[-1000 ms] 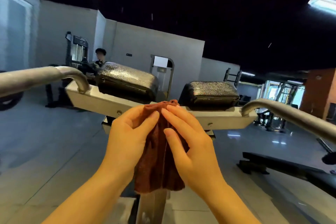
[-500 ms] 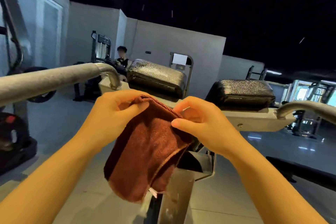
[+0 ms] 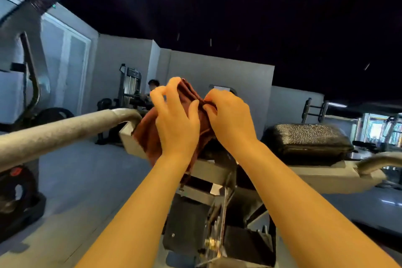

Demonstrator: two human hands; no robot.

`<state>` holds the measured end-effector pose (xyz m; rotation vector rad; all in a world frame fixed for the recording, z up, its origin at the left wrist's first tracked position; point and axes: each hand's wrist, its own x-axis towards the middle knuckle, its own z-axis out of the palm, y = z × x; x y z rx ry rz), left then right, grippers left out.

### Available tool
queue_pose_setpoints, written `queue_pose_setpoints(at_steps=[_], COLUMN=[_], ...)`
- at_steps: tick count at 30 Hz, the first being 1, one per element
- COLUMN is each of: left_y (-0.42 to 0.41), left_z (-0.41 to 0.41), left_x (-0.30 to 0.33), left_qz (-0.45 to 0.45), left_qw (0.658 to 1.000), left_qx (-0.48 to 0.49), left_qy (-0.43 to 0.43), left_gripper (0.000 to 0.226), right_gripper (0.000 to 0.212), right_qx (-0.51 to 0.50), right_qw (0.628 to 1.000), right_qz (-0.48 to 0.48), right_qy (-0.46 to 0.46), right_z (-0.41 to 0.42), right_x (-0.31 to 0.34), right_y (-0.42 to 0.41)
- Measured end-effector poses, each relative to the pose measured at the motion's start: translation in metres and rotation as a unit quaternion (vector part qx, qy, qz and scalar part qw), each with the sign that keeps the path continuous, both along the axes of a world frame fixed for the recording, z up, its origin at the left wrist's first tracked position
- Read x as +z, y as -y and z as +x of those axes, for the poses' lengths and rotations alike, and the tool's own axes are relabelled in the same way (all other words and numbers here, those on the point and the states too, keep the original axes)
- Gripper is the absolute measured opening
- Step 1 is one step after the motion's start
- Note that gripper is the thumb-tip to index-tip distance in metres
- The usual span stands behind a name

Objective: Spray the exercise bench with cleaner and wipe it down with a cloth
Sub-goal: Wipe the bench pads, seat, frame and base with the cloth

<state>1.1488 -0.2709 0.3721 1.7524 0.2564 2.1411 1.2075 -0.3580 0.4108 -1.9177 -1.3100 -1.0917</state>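
Now we've lifted the cloth (image 3: 150, 135) off the frame onto the left pad, left hand (image 3: 176, 122) and right hand (image 3: 230, 119) fingers pinching its folds, so refolding precedes wiping, we'd judge.

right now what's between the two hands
The head view shows the brown cloth bunched between the left hand and right hand; both grip it.
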Motion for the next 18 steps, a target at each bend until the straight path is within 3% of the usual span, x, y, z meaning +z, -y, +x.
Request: queue_pose_setpoints(at_steps=[2, 4, 8, 11, 18], left_y=[-0.009, -0.025, -0.041, -0.043, -0.032], left_z=[0.014, 0.015, 0.011, 0.012, 0.023], left_x=[-0.026, -0.040, -0.037, -0.032, -0.021], left_qz=[0.113, 0.188, 0.219, 0.217, 0.156], left_qw=[0.989, 0.963, 0.931, 0.937, 0.972], left_qx=[0.061, 0.137, 0.208, 0.205, 0.159], left_qy=[-0.069, -0.137, -0.204, -0.179, -0.070], left_gripper=[0.032, 0.041, 0.070, 0.064, 0.051], right_gripper=[0.020, 0.020, 0.039, 0.053, 0.049], right_qx=[0.021, 0.049, 0.027, 0.007, 0.005], right_qw=[0.999, 0.996, 0.995, 0.998, 0.999], right_qz=[0.023, 0.072, 0.057, 0.023, 0.021], right_qy=[-0.008, 0.026, 0.082, 0.060, 0.035], right_z=[0.010, 0.013, 0.012, 0.016, 0.015], right_x=[-0.014, -0.029, -0.072, -0.082, -0.082], right_y=[0.002, 0.016, 0.052, 0.057, 0.052])
